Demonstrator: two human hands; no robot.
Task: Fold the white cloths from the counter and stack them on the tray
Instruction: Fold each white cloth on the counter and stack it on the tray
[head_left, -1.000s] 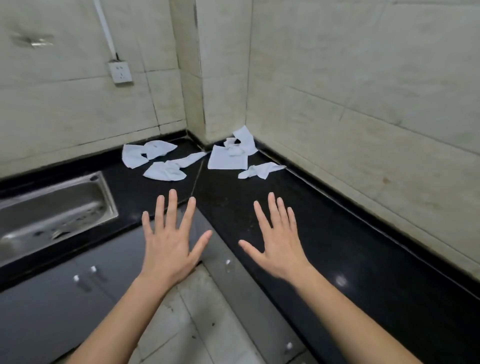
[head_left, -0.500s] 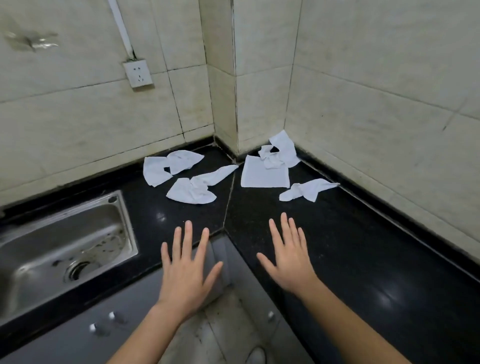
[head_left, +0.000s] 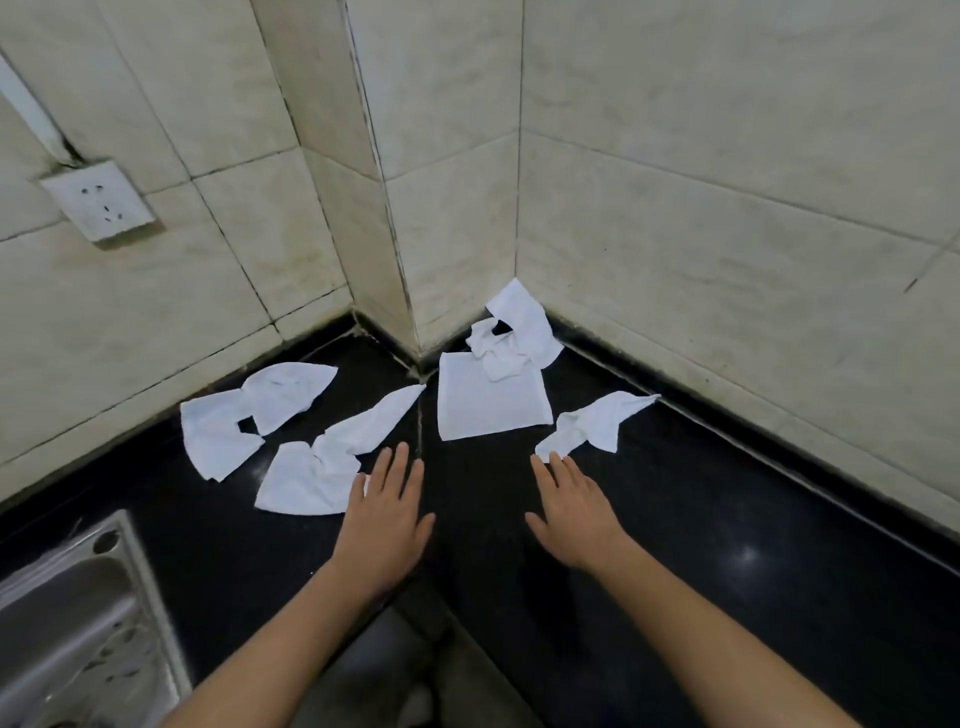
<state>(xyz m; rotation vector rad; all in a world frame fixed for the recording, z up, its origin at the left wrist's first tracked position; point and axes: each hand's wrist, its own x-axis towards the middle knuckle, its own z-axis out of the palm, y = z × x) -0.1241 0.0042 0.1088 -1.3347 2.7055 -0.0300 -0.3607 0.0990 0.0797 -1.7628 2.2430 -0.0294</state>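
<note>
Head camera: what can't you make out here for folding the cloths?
Tray: nowhere in the head view, beyond the frame.
Sink: cut off by the left and bottom edges.
Corner cloths: crumpled and overlapping, count unclear.
Right hand: whether it touches the nearest cloth is unclear.

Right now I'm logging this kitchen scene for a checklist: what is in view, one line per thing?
white cloths: about seven (overlaps blur the count), white, scattered unfolded in the counter's back corner
counter: one, black, running along both walls
sink: one, steel, set in the counter at lower left
wall socket: one, white, on the left wall
wall tiles: many, cream, behind the counter
left hand: one, fingers straight, over the counter beside the front-left cloth
right hand: one, fingers straight, fingertips at the near end of the right-most cloth; whether it touches the cloth is unclear
</note>
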